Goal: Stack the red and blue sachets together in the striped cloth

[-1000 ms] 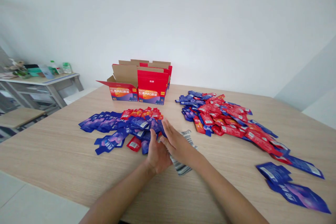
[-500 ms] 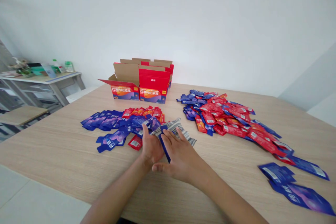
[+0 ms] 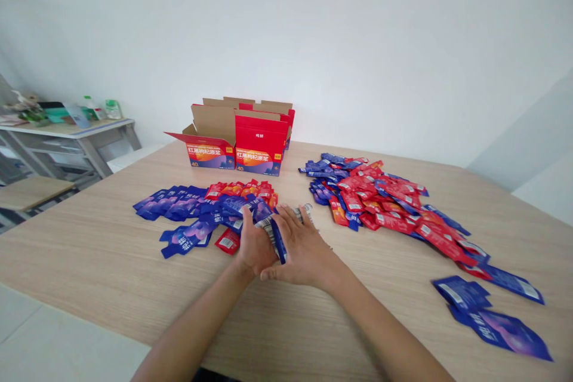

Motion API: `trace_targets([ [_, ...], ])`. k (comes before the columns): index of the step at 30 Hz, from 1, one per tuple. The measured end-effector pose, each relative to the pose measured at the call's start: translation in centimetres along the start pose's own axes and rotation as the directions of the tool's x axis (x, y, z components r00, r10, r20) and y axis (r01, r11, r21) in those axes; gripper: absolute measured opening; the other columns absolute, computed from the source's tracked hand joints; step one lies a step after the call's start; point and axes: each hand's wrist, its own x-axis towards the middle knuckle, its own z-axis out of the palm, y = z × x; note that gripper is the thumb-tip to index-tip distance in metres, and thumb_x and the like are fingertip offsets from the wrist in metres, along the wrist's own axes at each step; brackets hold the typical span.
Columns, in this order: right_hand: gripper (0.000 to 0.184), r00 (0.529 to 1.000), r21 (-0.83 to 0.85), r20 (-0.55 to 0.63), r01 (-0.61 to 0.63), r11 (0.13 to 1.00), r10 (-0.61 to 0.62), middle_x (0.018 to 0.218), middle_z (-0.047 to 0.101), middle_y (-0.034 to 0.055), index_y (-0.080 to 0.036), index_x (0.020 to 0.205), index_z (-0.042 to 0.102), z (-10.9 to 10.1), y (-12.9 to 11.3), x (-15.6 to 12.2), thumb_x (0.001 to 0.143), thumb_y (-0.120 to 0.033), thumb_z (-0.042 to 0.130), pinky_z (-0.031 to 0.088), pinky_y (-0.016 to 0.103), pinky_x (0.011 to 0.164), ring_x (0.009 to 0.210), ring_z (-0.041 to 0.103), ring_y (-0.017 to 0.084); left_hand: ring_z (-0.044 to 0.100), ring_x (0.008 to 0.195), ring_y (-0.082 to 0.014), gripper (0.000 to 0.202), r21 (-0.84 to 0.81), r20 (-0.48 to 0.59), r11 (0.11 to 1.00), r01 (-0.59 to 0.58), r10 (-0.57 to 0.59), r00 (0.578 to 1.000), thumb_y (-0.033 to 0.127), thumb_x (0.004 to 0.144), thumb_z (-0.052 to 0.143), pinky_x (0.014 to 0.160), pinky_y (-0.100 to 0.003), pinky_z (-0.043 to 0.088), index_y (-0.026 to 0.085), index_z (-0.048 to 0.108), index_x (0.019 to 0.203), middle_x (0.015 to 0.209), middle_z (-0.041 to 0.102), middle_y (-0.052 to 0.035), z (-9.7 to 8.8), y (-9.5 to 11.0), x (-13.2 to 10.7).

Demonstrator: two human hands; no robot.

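Between my two hands is a stack of blue drink sachets (image 3: 278, 240), its pale, striped edges showing at the top. My left hand (image 3: 257, 249) cups the stack from the left, thumb pointing up. Across its right side lies my right hand (image 3: 307, 250), fingers bent over the top edges and thumb reaching towards my left wrist. Much of the stack is hidden by the hands. Just beyond and to the left, blue sachets (image 3: 190, 237) and red sachets (image 3: 242, 190) lie overlapping on the table.
Open red cartons (image 3: 258, 152) stand at the back of the wooden table (image 3: 111, 268). A large mixed heap of red and blue sachets (image 3: 380, 194) spreads to the right. Two loose blue sachets (image 3: 505, 331) lie near the right front. A side desk (image 3: 89, 134) stands far left.
My right hand has shifted slightly up and left, closing further over the stack and covering more of its striped edges. The whole view has moved slightly.
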Motion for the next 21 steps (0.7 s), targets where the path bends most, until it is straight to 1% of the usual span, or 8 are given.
trace_targets([
  [4,0.122,1.0,-0.033,0.008,0.013,0.999,-0.013,0.159,0.033,0.0291,-0.001,0.154,0.034,0.4,-0.3,0.0,0.07,-0.085,0.063,0.004,0.057,0.125,0.151,0.025,0.04,0.045,0.142,-0.0339,0.101,-0.009,-0.017,1.0,-0.023,0.023,1.0,0.087,0.081,0.033,0.122,-0.051,0.024,0.009,0.053,0.142,0.14,0.06,-0.0207,0.3,0.1,-0.1],
  [8,0.127,0.994,-0.044,0.107,-0.009,0.999,0.014,0.161,0.024,0.0305,0.003,0.155,0.03,0.6,-1.1,-0.8,0.07,-0.085,0.064,0.002,0.057,0.125,0.153,0.02,0.041,0.046,0.141,-0.0327,0.101,-0.01,-0.09,0.997,-0.071,0.07,0.993,0.083,0.085,0.027,0.122,-0.047,0.025,0.004,0.051,0.143,0.139,0.06,-0.023,0.8,0.0,-0.1],
  [10,0.128,0.989,-0.03,0.145,-0.003,1.0,0.007,0.162,0.021,0.0305,0.004,0.156,0.027,0.5,-1.7,-1.2,0.071,-0.087,0.06,0.002,0.057,0.125,0.153,0.018,0.04,0.047,0.14,-0.0315,0.097,-0.018,-0.126,0.993,-0.116,0.112,0.986,0.08,0.088,0.025,0.123,-0.046,0.025,0.005,0.049,0.145,0.14,0.061,-0.0218,0.8,0.4,0.0],
  [12,0.127,0.988,-0.013,0.152,0.009,1.0,-0.006,0.162,0.02,0.0298,0.004,0.156,0.027,0.3,-2.1,-1.3,0.073,-0.089,0.053,0.002,0.056,0.125,0.153,0.018,0.039,0.048,0.14,-0.0309,0.095,-0.027,-0.127,0.987,-0.159,0.154,0.98,0.078,0.089,0.025,0.123,-0.046,0.025,0.006,0.047,0.147,0.142,0.059,-0.0204,0.7,1.0,0.2],
  [14,0.121,0.992,-0.02,0.124,0.006,1.0,-0.004,0.162,0.022,0.0289,0.004,0.155,0.029,0.2,-2.3,-1.0,0.079,-0.089,0.045,0.003,0.054,0.126,0.154,0.019,0.037,0.046,0.141,-0.0307,0.095,-0.023,-0.096,0.985,-0.171,0.168,0.981,0.08,0.088,0.026,0.123,-0.045,0.024,0.009,0.046,0.149,0.144,0.058,-0.0182,0.6,1.2,0.2],
  [16,0.108,0.998,-0.07,0.058,-0.013,0.997,0.017,0.161,0.025,0.0283,0.004,0.154,0.032,0.4,-1.8,-0.5,0.089,-0.082,0.038,0.003,0.055,0.125,0.154,0.02,0.036,0.045,0.142,-0.0311,0.095,-0.011,-0.069,0.99,-0.14,0.139,0.988,0.081,0.089,0.024,0.123,-0.047,0.025,0.01,0.046,0.149,0.144,0.059,-0.0169,0.5,0.7,0.1],
  [19,0.087,0.994,-0.176,-0.062,-0.096,0.98,0.086,0.159,0.031,0.0287,0.004,0.152,0.035,1.1,-0.1,0.3,0.101,-0.066,0.03,0.007,0.059,0.124,0.152,0.024,0.036,0.046,0.141,-0.0331,0.094,0.009,-0.057,0.999,-0.05,0.05,0.997,0.082,0.088,0.025,0.121,-0.051,0.027,0.012,0.049,0.147,0.141,0.062,-0.0167,0.5,-1.1,-0.2],
  [21,0.077,0.985,-0.22,-0.102,-0.161,0.962,0.142,0.157,0.036,0.0292,0.004,0.148,0.041,1.6,1.1,0.7,0.104,-0.058,0.028,0.01,0.061,0.122,0.15,0.029,0.038,0.051,0.137,-0.0341,0.09,0.023,-0.059,0.999,0.037,-0.036,0.998,0.082,0.087,0.031,0.118,-0.052,0.031,0.015,0.055,0.143,0.136,0.065,-0.0157,0.5,-2.5,-0.4],
])
